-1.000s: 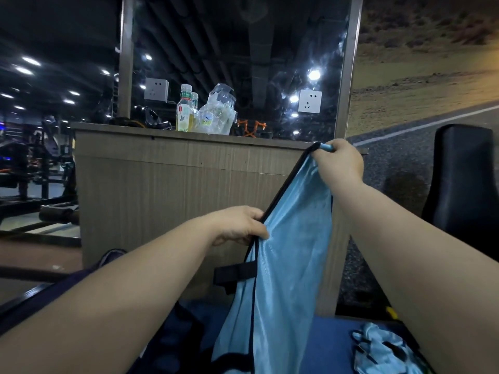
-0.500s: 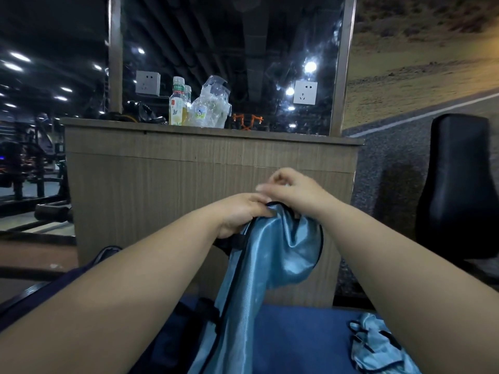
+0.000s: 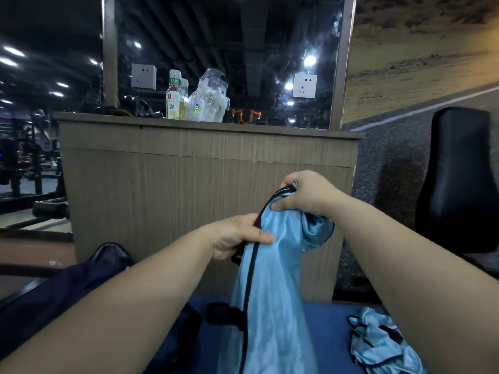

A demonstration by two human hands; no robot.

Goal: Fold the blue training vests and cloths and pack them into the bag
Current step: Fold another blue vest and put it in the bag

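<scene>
Counter (image 3: 205, 184) in wood-grain laminate is standing right behind the work area, carrying two bottles (image 3: 174, 99) and a crumpled clear plastic bag (image 3: 209, 101) on top; a black padded chair (image 3: 459, 179) is sitting off to the right. Both forearms are crossing the lower view and hiding part of the blue mat (image 3: 329, 319). A dark navy bag (image 3: 81, 276) is lying at the left, partly under the left forearm; its inside is not showing. The left hand (image 3: 235, 238) is pinching the black-trimmed edge of the blue vest (image 3: 272, 306), thumb on top. The right hand (image 3: 305, 195) is gripping its bunched top just above. The vest is hanging from both hands past the bottom of view, looking thin, glossy and creased, with black piping running down it. A second vest (image 3: 378, 344) is lying crumpled on the mat at lower right.
</scene>
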